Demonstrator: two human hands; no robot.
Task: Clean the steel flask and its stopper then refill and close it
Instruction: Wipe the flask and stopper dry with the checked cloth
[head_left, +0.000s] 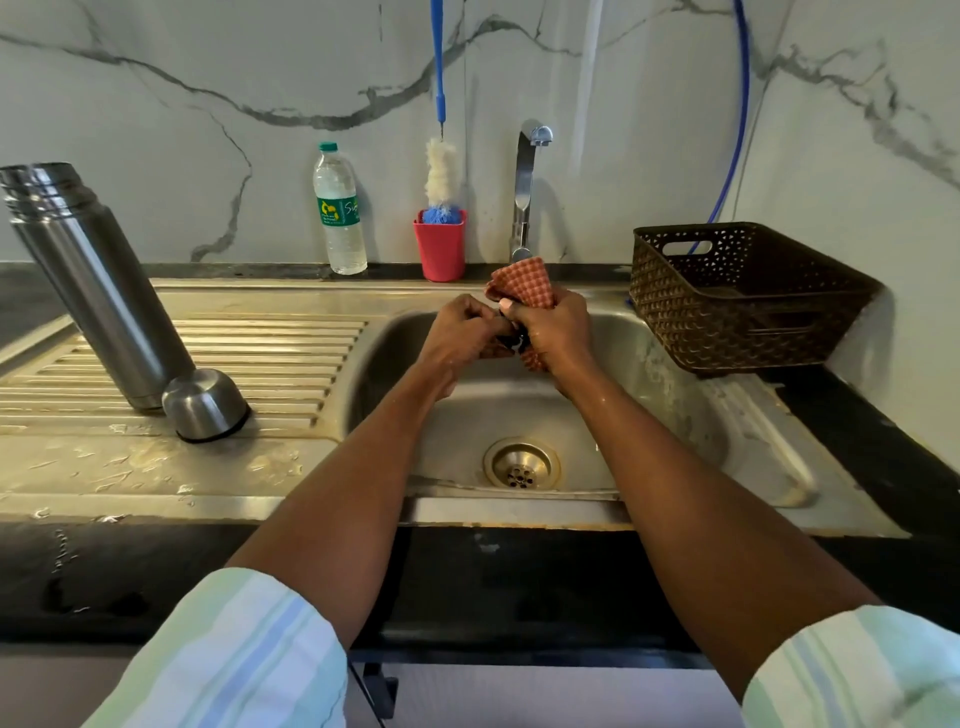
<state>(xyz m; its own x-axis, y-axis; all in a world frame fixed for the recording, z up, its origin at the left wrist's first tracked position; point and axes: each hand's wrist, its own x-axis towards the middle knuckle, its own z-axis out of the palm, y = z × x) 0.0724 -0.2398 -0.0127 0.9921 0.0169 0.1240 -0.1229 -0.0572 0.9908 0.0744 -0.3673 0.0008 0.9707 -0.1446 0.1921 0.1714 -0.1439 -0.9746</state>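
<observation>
My striped sleeves (234, 654) sit nearest, forearms reaching over the black counter (519, 582) to the steel sink (675, 415). My left hand (462, 332) has its grip pinched on a small dark stopper (511, 340), mostly hidden between my hands above the basin. My right hand (556, 330) has its grip clenched around a checked orange cloth (522, 283), pressed to the stopper just below the tap (527, 192). The steel flask (93, 280) stands open on the ribbed drainboard (291, 353) at left, its cap (205, 405) upside down, touching its base. Behind stand a water bottle (340, 208), a red cup (440, 244) holding a brush (440, 171), and a brown basket (737, 296).
</observation>
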